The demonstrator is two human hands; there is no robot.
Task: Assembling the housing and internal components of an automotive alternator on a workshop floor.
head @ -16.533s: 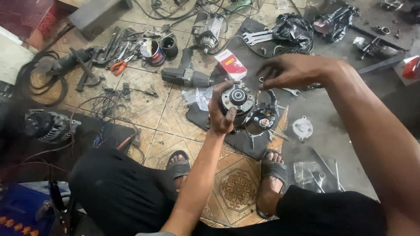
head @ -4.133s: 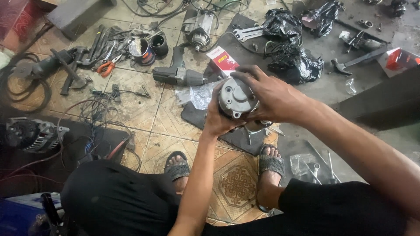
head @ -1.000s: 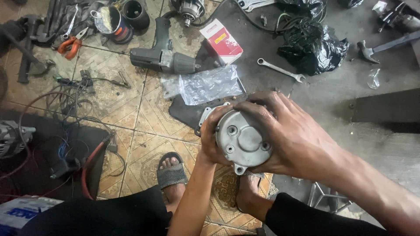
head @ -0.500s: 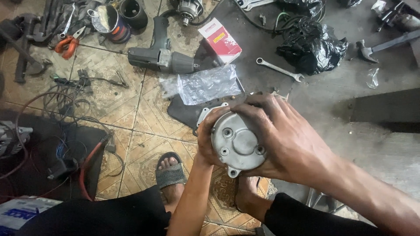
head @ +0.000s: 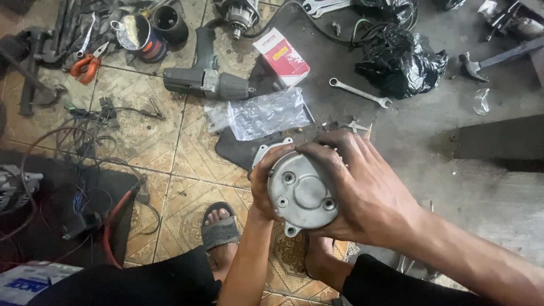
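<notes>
Both hands hold a round grey metal motor housing (head: 300, 195) with three bolt heads on its end cap, above my feet. My left hand (head: 263, 175) grips its left side from below, fingers curled over the rim. My right hand (head: 362, 187) wraps over the top and right side. Most of the housing's body is hidden behind the hands.
On the tiled floor lie a grey power drill (head: 207, 82), a red and white box (head: 281, 55), a clear plastic bag (head: 266, 113), a spanner (head: 360, 92), a black plastic bag (head: 399, 59), orange pliers (head: 85, 65), tins (head: 136, 34), a hammer (head: 490, 59) and loose wires (head: 85, 164).
The housing has stayed in both hands and shifted slightly lower in the view. The camera has tilted a little; the floor items sit nearly where they were.
</notes>
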